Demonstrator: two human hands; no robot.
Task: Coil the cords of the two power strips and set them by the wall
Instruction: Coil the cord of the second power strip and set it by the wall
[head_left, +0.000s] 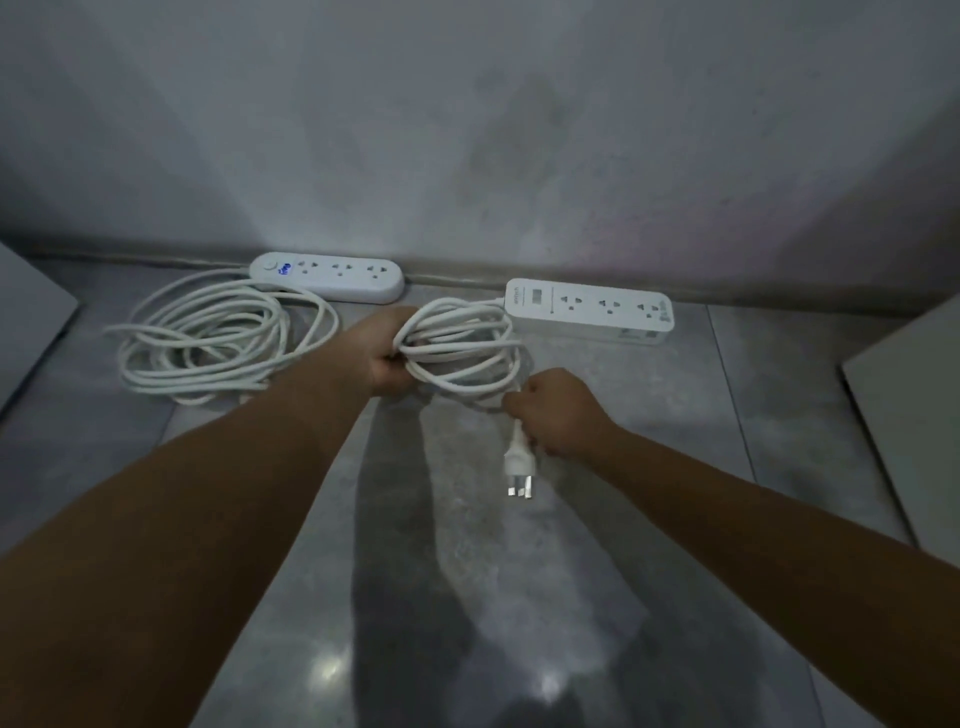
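Note:
Two white power strips lie along the foot of the wall. The left strip (327, 276) has its cord (213, 343) lying in a loose coil on the floor in front of it. The right strip (589, 310) has its cord (462, 348) gathered in tight loops. My left hand (389, 353) grips those loops at their left side. My right hand (558, 413) pinches the same cord just above its plug (519, 460), which hangs down with its prongs pointing toward me.
The floor is grey glossy tile (467, 571) meeting a grey wall (467, 130) at a low skirting. A pale flat panel (914, 436) lies at the right edge and another (26, 312) at the left edge.

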